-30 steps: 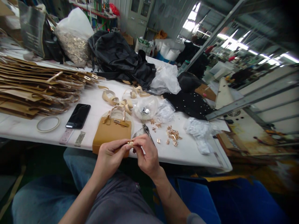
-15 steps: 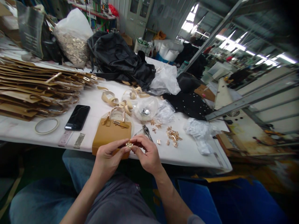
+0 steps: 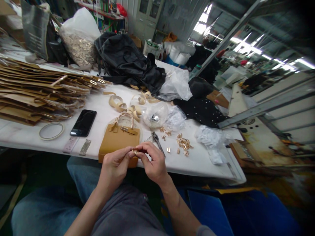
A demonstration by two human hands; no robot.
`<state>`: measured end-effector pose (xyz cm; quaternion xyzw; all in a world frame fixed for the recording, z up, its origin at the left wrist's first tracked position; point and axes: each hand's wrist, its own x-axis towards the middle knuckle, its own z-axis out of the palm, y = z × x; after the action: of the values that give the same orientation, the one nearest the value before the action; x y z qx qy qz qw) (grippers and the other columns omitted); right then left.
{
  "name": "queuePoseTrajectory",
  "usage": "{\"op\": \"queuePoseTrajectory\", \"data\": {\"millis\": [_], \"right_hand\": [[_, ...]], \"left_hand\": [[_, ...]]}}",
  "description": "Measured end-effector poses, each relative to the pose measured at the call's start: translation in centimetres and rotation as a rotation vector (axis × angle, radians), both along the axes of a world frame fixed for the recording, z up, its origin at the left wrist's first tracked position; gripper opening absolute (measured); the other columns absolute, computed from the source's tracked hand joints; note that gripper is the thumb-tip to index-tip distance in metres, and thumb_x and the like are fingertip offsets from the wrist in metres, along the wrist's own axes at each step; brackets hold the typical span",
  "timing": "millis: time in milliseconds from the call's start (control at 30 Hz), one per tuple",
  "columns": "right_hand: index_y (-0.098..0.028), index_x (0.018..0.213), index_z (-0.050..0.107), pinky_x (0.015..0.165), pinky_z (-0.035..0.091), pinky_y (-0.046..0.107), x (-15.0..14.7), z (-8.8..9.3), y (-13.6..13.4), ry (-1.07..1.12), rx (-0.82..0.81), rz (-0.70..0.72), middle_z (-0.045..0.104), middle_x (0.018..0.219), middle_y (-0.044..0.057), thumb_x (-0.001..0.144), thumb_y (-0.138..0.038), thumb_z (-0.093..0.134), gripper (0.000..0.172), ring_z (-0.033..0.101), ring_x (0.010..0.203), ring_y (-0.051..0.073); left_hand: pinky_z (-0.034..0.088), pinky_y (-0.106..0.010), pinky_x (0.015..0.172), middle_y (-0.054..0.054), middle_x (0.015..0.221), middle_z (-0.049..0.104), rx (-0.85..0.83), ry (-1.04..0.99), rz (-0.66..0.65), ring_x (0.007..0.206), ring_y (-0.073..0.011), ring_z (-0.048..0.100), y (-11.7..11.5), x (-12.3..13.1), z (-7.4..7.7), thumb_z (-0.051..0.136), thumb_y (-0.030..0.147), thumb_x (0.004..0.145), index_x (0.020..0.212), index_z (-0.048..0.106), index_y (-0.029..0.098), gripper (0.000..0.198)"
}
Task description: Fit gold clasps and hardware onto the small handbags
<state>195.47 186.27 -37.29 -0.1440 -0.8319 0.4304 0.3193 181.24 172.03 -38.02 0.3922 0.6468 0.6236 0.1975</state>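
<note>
Between the fingertips of my left hand (image 3: 115,165) and my right hand (image 3: 153,162) is a small gold-coloured metal fitting (image 3: 135,151). Both hands pinch it, and the fingers cover much of it. Just behind them a tan handbag (image 3: 115,139) lies on the white table, its handles wrapped in clear film and a metal clasp on its strap. My wrists cross in front of its lower edge. Right of the bag, by my right hand, rests a dark-handled tool (image 3: 157,141), partly hidden by the hand. Loose gold fittings (image 3: 184,142) lie in a small heap further right.
A phone (image 3: 83,123) and a tape roll (image 3: 51,131) lie left of the bag. Stacked tan bag pieces (image 3: 36,95) fill the far left. Behind are a tan strip (image 3: 117,104), clear plastic bags (image 3: 155,114) and a black backpack (image 3: 128,60). A metal post (image 3: 228,26) rises at right.
The hands stay pinched around the gold fitting, with the fingertips shifting slightly. The whole scene sits a little further right as the head view moves.
</note>
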Motion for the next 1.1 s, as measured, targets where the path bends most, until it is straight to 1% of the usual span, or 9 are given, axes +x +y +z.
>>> {"op": "queuePoseTrajectory", "data": {"millis": [133,233,467,633,800,967,1100], "right_hand": [[-0.025,0.121,0.078,0.091,0.063,0.037,-0.1,0.0,0.0,-0.018,-0.070,0.017,0.078,0.115,0.009,0.114,-0.028,0.071,0.010,0.074,0.106,0.024],[-0.025,0.121,0.077,0.090,0.063,0.036,-0.2,-0.1,-0.1,-0.025,-0.107,0.030,0.076,0.117,0.009,0.115,-0.028,0.069,0.011,0.074,0.106,0.023],[-0.025,0.122,0.077,0.092,0.062,0.037,-0.3,-0.2,-0.1,-0.011,-0.070,0.032,0.076,0.116,0.009,0.114,-0.025,0.070,0.011,0.074,0.107,0.023],[-0.025,0.121,0.076,0.093,0.062,0.037,-0.4,-0.5,0.0,-0.009,-0.056,0.029,0.076,0.115,0.009,0.115,-0.026,0.068,0.011,0.074,0.107,0.024],[-0.024,0.121,0.076,0.094,0.062,0.037,-0.4,-0.7,0.2,-0.029,-0.057,0.036,0.077,0.116,0.009,0.115,-0.026,0.067,0.011,0.073,0.108,0.024],[-0.024,0.122,0.076,0.096,0.062,0.038,-0.4,-0.9,0.4,-0.035,-0.054,0.046,0.076,0.116,0.009,0.115,-0.025,0.067,0.011,0.073,0.109,0.024],[-0.024,0.120,0.076,0.096,0.061,0.037,-0.6,-1.1,0.3,-0.031,-0.060,0.030,0.076,0.116,0.009,0.115,-0.024,0.067,0.010,0.073,0.109,0.023]], "left_hand": [[0.068,-0.029,0.090,-0.004,0.118,0.091,-0.017,-0.018,-0.017,0.106,-0.0263,0.087,0.0,0.0,-0.4,0.073,0.032,0.114,0.124,0.093,0.026,0.023],[0.068,-0.030,0.091,-0.004,0.119,0.091,-0.029,-0.041,-0.023,0.107,-0.0271,0.087,0.0,0.1,-0.4,0.073,0.033,0.114,0.125,0.093,0.027,0.024],[0.067,-0.029,0.088,-0.004,0.117,0.091,-0.038,-0.019,-0.003,0.104,-0.0271,0.087,0.0,0.2,-0.8,0.074,0.034,0.113,0.125,0.093,0.027,0.024],[0.067,-0.028,0.090,-0.003,0.116,0.091,-0.028,-0.013,0.003,0.104,-0.0253,0.087,0.1,0.2,-1.1,0.073,0.032,0.114,0.126,0.093,0.028,0.024],[0.068,-0.030,0.089,-0.005,0.117,0.091,-0.025,-0.023,-0.003,0.101,-0.0270,0.087,0.3,0.2,-1.4,0.072,0.033,0.113,0.127,0.093,0.026,0.026],[0.068,-0.031,0.094,-0.006,0.121,0.090,-0.036,-0.060,-0.010,0.105,-0.0273,0.087,0.4,0.2,-2.0,0.072,0.035,0.114,0.130,0.092,0.027,0.027],[0.068,-0.031,0.096,-0.005,0.119,0.090,-0.046,-0.103,-0.009,0.107,-0.0275,0.086,0.5,0.1,-2.3,0.074,0.035,0.113,0.125,0.093,0.026,0.025]]}}
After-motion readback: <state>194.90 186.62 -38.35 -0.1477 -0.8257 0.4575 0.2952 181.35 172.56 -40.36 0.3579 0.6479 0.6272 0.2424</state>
